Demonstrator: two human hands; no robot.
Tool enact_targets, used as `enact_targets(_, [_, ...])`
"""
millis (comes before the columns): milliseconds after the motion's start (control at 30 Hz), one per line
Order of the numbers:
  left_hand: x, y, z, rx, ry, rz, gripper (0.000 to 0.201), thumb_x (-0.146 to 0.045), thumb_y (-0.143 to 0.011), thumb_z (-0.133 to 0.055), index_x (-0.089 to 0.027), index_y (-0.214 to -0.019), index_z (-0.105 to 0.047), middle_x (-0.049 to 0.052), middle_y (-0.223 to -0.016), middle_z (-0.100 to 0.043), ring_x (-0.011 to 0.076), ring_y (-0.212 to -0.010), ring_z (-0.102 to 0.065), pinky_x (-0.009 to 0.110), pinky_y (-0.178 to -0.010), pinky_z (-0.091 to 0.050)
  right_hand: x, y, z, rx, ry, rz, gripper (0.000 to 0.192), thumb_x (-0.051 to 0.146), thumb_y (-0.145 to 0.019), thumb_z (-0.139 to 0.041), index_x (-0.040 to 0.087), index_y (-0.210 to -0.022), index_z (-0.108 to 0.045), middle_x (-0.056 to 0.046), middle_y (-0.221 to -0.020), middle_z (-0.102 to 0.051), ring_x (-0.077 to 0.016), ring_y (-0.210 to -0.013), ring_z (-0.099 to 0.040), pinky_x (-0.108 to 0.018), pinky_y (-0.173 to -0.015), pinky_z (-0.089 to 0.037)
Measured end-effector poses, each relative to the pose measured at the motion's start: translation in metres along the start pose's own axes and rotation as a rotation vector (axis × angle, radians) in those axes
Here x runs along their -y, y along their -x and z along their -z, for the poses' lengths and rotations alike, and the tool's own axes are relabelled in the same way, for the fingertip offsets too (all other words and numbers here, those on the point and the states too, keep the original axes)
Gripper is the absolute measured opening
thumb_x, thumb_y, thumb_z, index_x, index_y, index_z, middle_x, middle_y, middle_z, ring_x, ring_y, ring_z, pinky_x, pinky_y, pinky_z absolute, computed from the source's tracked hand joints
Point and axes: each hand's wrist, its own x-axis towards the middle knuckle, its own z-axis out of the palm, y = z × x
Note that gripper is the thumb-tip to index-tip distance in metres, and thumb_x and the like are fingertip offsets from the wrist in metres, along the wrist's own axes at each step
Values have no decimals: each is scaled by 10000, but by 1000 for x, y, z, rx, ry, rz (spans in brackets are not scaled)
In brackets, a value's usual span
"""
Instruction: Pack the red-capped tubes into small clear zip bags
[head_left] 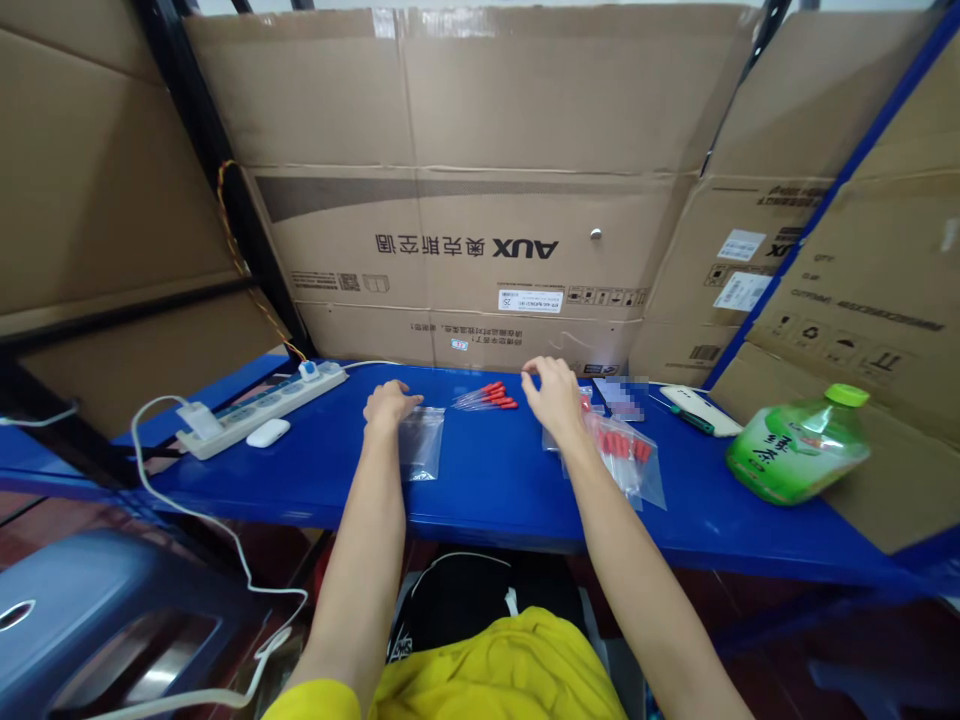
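1. At the left of the frame, a white power strip [262,408] is lying on the blue counter [480,480], with a small white case [268,433] just beside it and a white cable [187,510] trailing off the front edge.
2. Left of centre, the left hand [388,405] is resting on the top of an empty clear bag [420,443], its fingers curled together and pressing the bag flat.
3. At centre, a small pile of red-handled tools [489,398] is lying loose on the counter between the two hands.
4. Right of centre, the right hand [553,395] is hovering just beside that pile, its fingers slightly apart and bent downward, holding nothing that shows.
5. Under the right wrist, a bag of red pieces [626,455] is lying flat.
6. Further right, a white remote [701,410] is lying near the back.
7. At far right, a green bottle [799,445] is lying on its side.
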Motion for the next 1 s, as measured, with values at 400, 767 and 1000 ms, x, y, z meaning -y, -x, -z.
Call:
enact_targets(400, [3, -5, -10, 67, -2, -175, 158, -259, -797, -728, -274, -934, -807, 69, -1079, -800, 282, -1115, -715, 337, -920, -530, 76, -17, -51, 350, -23, 207, 203, 301, -1030, -536, 223, -1174, -656, -90, -1159, -719, -256, -1096, -614, -359, -907, -448])
enact_targets(767, [-27, 4, -16, -41, 383, -952, 218, -345, -954, -574, -197, -986, -730, 65, -1003, -771, 198, -928, -686, 307, -872, -497, 64, -5, -76, 194, -128, 71, 224, 300, -1027, -535, 232, -1184, -679, -128, -1257, -616, -307, -1193, -524, -429, -957, -453])
enact_targets(1000, [-53, 20, -10, -350, 241, -980, 219, -344, -987, -543, -218, -1056, -709, 88, -1122, -709, 254, -1125, -588, 370, -1017, -438, 51, -11, -77, 86, -280, -137, 151, 285, -1025, -525, 245, -1040, -670, -63, -1008, -717, -240, -974, -631, -334, -868, -445])
